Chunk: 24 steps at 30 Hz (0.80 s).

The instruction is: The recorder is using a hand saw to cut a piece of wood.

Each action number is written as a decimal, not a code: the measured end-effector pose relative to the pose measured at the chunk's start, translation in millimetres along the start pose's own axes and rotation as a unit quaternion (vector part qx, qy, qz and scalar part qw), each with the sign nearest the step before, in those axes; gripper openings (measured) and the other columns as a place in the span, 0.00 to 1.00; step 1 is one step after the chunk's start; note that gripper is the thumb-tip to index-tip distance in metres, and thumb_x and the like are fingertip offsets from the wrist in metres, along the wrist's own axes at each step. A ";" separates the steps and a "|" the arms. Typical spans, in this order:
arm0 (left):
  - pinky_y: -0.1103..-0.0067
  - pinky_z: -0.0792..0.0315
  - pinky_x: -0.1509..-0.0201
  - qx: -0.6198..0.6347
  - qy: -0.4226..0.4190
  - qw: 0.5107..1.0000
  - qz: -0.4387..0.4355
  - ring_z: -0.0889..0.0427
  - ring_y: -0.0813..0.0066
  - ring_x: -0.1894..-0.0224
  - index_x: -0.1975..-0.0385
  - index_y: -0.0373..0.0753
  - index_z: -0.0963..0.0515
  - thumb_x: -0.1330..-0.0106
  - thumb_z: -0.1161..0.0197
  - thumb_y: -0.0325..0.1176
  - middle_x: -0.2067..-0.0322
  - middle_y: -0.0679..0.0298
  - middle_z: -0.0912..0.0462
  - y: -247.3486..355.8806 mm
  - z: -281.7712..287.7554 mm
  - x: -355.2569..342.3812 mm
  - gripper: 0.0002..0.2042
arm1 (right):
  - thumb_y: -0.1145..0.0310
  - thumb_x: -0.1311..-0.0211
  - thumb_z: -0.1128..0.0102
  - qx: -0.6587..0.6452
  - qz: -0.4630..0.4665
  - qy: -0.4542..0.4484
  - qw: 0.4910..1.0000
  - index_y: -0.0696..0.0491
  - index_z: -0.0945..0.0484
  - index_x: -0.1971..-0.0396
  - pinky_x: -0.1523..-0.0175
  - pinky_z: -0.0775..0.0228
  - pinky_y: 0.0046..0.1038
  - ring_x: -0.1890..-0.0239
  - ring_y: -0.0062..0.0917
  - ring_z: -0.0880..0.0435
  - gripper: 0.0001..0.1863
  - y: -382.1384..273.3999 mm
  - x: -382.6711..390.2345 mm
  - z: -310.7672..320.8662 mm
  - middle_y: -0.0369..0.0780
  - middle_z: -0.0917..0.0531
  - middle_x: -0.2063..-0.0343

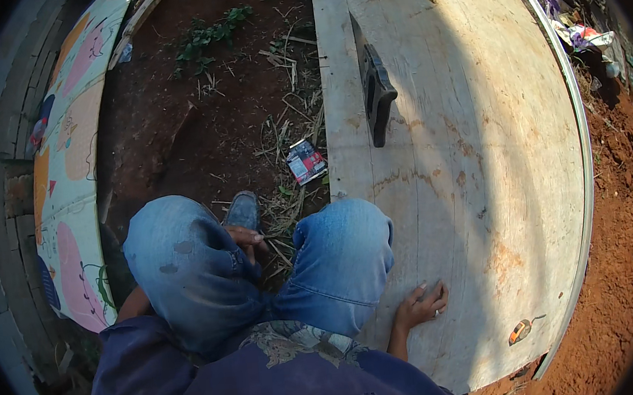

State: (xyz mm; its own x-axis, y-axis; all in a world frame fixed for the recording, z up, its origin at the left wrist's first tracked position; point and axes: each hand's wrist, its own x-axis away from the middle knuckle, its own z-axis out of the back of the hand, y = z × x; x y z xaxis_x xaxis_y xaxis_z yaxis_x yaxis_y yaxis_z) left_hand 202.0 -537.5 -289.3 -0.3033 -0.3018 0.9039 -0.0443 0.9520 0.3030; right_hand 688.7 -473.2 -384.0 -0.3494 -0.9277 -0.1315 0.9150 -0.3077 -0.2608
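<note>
I am squatting in torn jeans. My left hand (pixel 247 237) hangs between my knees, partly hidden by the left knee, its fingers curled; what they hold, if anything, I cannot make out. My right hand (pixel 424 305) rests with fingers apart on the pale plywood sheet (pixel 515 142) beside my right thigh. Farther up the sheet is a handsaw (pixel 379 94) with a dark handle, its blade pointing away from me. An orange and black tape measure (pixel 522 330) lies near the sheet's lower right.
A patterned pastel panel (pixel 78 181) runs along the left, beside grey planks or blocks (pixel 8 247). Red-brown soil with dry straw lies between the boards, with a small printed packet (pixel 306 161). At right are soil and litter (pixel 588 34) beyond the sheet's edge.
</note>
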 end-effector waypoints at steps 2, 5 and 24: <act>0.64 0.22 0.49 0.042 -0.024 0.998 -0.027 0.17 0.59 0.52 0.37 0.36 0.35 0.26 0.49 0.49 0.54 0.49 0.19 -50.8 23.0 21.3 0.26 | 0.60 0.33 0.48 0.011 -0.004 0.004 1.000 0.57 0.28 0.42 0.38 0.44 0.47 0.38 0.43 0.34 0.24 -2.2 1.0 -1.7 0.45 0.30 0.41; 0.64 0.23 0.48 0.115 -0.052 0.989 -0.073 0.18 0.60 0.51 0.35 0.37 0.36 0.26 0.49 0.49 0.52 0.50 0.20 -64.6 22.2 2.3 0.27 | 0.59 0.33 0.47 0.037 -0.013 -0.011 0.999 0.57 0.29 0.40 0.38 0.44 0.48 0.38 0.43 0.34 0.25 -9.3 0.0 0.8 0.45 0.31 0.40; 0.62 0.46 0.28 0.532 -0.353 0.745 -0.191 0.39 0.61 0.30 0.31 0.42 0.37 0.41 0.61 0.78 0.32 0.57 0.36 172.4 -54.1 -293.8 0.48 | 0.49 0.53 0.26 0.055 0.255 -0.251 0.932 0.57 0.36 0.34 0.34 0.44 0.48 0.38 0.50 0.35 0.48 -87.4 13.3 -7.2 0.55 0.34 0.39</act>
State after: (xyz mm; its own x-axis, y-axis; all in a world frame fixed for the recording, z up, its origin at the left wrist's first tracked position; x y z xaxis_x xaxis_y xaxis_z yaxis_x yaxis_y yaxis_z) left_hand 335.0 -287.5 -486.2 -0.4834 -0.8165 0.3157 -0.8722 0.4184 -0.2535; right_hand 602.6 -457.1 -369.9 0.2504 -0.9326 0.2598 0.9609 0.2066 -0.1845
